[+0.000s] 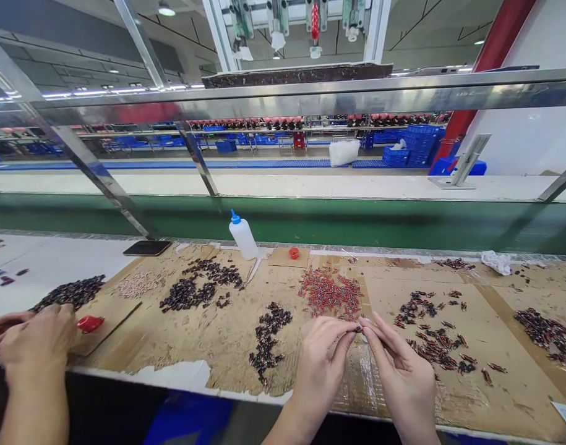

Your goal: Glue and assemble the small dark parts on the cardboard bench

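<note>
My left hand [320, 358] and my right hand [398, 361] meet over the cardboard-covered bench [218, 340], fingertips pinched together on one small dark and red piece [358, 328]. A heap of red pieces [329, 293] lies just beyond my hands. A pile of dark pieces [266, 340] sits to the left of my left hand. Scattered dark and red pieces [431, 337] lie to the right of my right hand.
A co-worker's hands [30, 340] work at the left beside a red cap [90, 323] and a dark pile [72, 292]. A white squeeze bottle with blue tip [243, 236], a phone [147, 248] and a green conveyor [310, 219] lie behind. More dark piles sit at centre-left [194, 290] and far right [549, 337].
</note>
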A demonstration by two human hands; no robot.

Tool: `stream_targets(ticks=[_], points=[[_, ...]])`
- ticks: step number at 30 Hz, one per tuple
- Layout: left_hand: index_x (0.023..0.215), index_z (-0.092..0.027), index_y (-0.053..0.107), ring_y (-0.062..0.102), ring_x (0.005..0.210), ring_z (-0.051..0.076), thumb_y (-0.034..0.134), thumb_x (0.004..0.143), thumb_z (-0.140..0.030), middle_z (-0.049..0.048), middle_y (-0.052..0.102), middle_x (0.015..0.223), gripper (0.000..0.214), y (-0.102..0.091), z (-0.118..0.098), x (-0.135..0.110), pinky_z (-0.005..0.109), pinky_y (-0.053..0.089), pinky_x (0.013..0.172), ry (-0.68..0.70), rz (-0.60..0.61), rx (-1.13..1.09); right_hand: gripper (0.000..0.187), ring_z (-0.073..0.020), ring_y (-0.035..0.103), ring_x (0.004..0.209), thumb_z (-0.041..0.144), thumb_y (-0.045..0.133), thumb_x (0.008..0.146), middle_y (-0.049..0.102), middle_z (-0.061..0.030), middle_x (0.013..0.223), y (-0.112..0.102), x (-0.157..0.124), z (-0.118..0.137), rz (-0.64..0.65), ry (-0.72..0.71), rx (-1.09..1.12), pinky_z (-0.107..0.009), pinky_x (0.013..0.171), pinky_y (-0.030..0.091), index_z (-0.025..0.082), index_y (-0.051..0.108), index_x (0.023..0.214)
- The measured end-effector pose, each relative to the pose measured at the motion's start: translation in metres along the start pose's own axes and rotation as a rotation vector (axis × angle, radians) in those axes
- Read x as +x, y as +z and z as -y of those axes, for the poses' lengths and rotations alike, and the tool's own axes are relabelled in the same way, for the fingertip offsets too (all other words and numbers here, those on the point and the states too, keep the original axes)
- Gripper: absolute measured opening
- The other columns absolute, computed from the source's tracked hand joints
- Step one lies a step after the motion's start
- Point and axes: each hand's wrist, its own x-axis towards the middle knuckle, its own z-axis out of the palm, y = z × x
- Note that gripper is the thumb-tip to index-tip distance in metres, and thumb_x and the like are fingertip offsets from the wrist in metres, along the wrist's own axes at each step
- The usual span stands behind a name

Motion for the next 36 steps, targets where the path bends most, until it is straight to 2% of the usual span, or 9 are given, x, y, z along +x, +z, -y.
stream_targets(ticks=[7,13,15,21,25,30,33,36], points=[[0.092,-0.020,0.073,0.065,0.080,0.016,0.061,0.087,-0.016,0.0041,0.074,0.084,0.013,-0.001,0.002,-0.002,0.026,0.053,0.074,-0.106,0.050,-0.067,0.029,-0.0250,0.074,0.083,0.039,0.064,0.083,0.076,-0.0085,0.096,-0.003,0.000,0.005,0.042,-0.108,-0.159,-0.037,0.083,0.061,0.019,0.075,0.099],[0.088,-0.020,0.073,0.065,0.083,0.016,0.061,0.084,-0.017,0.0044,0.073,0.084,0.013,-0.002,0.002,-0.002,0.026,0.052,0.077,-0.306,0.104,-0.183,0.021,-0.0221,0.074,0.084,0.029,0.063,0.084,0.076,-0.0046,0.097,-0.003,-0.001,0.006,0.040,-0.291,-0.269,-0.034,0.085,0.060,0.022,0.075,0.100],[0.086,-0.019,0.073,0.065,0.083,0.017,0.061,0.082,-0.017,0.0049,0.073,0.084,0.012,-0.002,0.002,-0.002,0.027,0.051,0.077,-0.361,0.103,-0.197,0.021,-0.0216,0.074,0.084,0.028,0.063,0.085,0.076,-0.0045,0.097,-0.003,-0.001,0.006,0.046,-0.305,-0.271,-0.033,0.083,0.061,0.022,0.074,0.101],[0.082,-0.018,0.070,0.065,0.082,0.018,0.062,0.076,-0.022,0.0050,0.071,0.083,0.011,0.005,0.001,-0.002,0.029,0.050,0.078,-0.518,0.030,-0.269,0.022,-0.0201,0.073,0.073,0.032,0.065,0.082,0.076,-0.0077,0.093,-0.006,-0.001,0.009,0.074,-0.133,-0.188,-0.032,0.074,0.062,0.019,0.074,0.097],[0.081,-0.016,0.069,0.064,0.081,0.018,0.063,0.076,-0.025,0.0057,0.071,0.083,0.012,0.008,-0.001,-0.002,0.028,0.050,0.078,-0.554,0.013,-0.353,0.016,-0.0193,0.072,0.070,0.032,0.068,0.078,0.075,-0.0075,0.089,-0.006,0.001,0.011,0.099,-0.063,-0.071,-0.029,0.068,0.062,0.020,0.076,0.086],[0.080,-0.015,0.067,0.066,0.081,0.018,0.064,0.076,-0.029,0.0064,0.072,0.082,0.015,0.011,-0.001,-0.004,0.028,0.052,0.077,-0.586,0.013,-0.469,0.019,-0.0207,0.072,0.072,0.035,0.071,0.074,0.075,-0.0091,0.089,-0.003,0.001,0.010,0.102,0.051,0.066,-0.030,0.068,0.063,0.019,0.077,0.083],[0.081,-0.014,0.067,0.066,0.081,0.019,0.065,0.076,-0.030,0.0069,0.072,0.083,0.016,0.012,0.000,-0.006,0.029,0.052,0.078,-0.594,0.028,-0.475,0.021,-0.0214,0.073,0.073,0.036,0.071,0.074,0.076,-0.0096,0.089,-0.003,0.000,0.009,0.111,0.066,0.101,-0.030,0.068,0.063,0.018,0.077,0.084],[0.083,-0.015,0.067,0.066,0.082,0.019,0.064,0.076,-0.030,0.0072,0.072,0.085,0.016,0.012,0.001,-0.007,0.029,0.052,0.079,-0.570,0.050,-0.443,0.018,-0.0213,0.073,0.074,0.034,0.070,0.075,0.076,-0.0086,0.087,-0.006,0.000,0.010,0.110,0.006,0.073,-0.030,0.067,0.063,0.019,0.077,0.084]])
